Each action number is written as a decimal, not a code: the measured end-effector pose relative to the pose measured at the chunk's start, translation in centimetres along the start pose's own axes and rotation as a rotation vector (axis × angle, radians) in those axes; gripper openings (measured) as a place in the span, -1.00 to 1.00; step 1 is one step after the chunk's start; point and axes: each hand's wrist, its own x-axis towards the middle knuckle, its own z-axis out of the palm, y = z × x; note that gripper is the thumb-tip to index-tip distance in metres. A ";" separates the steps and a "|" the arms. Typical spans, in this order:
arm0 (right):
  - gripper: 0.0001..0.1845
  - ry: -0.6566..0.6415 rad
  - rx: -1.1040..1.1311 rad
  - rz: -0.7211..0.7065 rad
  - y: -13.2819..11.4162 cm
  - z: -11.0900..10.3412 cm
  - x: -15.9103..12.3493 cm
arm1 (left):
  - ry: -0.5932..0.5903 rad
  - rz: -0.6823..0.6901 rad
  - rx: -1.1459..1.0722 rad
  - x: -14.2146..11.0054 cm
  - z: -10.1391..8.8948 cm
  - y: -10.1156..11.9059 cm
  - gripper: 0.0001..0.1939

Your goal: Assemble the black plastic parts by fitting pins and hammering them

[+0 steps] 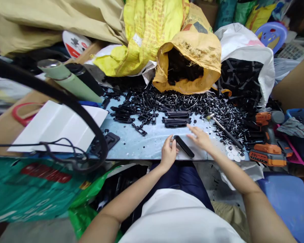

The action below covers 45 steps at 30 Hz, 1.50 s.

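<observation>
A long black plastic bar (184, 147) lies slanted near the front edge of the work table. My left hand (168, 152) is at its upper left end, fingers curled and closed on it. To the right of the bar, my right hand (200, 138) reaches forward with its fingers apart and nothing visible in them. Its fingertips are close to a stack of similar black bars (176, 122). Left of that stack lie smaller black linked pieces (140, 129). A hammer (226, 131) rests to the right, among loose pins.
A heap of small black and silver pins (205, 103) spreads behind my hands. An orange sack (192, 44) and a white sack (266, 64) gape open with black parts inside. A cordless drill (268, 148) stands right; a black curved arm (73, 108) arches left.
</observation>
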 end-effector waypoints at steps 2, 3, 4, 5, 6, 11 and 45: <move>-0.55 0.104 -0.196 0.135 3.3 -3.2 2.4 | -0.104 0.068 0.195 -0.4 -0.3 -0.5 -0.53; -0.58 0.188 -0.300 0.224 5.0 -5.0 3.6 | -0.198 0.162 0.281 -0.2 -0.5 -0.6 -0.52; -0.57 0.241 -0.341 0.278 6.7 -6.7 4.8 | -0.317 0.271 0.347 0.2 -0.7 -0.5 -0.53; -0.58 0.282 -0.372 0.321 8.3 -8.4 5.8 | -0.447 0.377 0.393 0.8 -0.8 -0.4 -0.55; -0.60 0.316 -0.397 0.358 9.8 -9.9 6.7 | -0.569 0.466 0.427 1.4 -0.8 -0.1 -0.57; -0.80 0.410 -0.407 0.390 14.6 -13.8 9.2 | -0.724 0.551 0.566 3.0 -0.4 0.9 -0.59; -0.74 -0.583 -0.460 -0.178 -2.0 -4.0 -5.8 | -0.600 0.272 0.138 2.9 -1.2 1.3 -0.48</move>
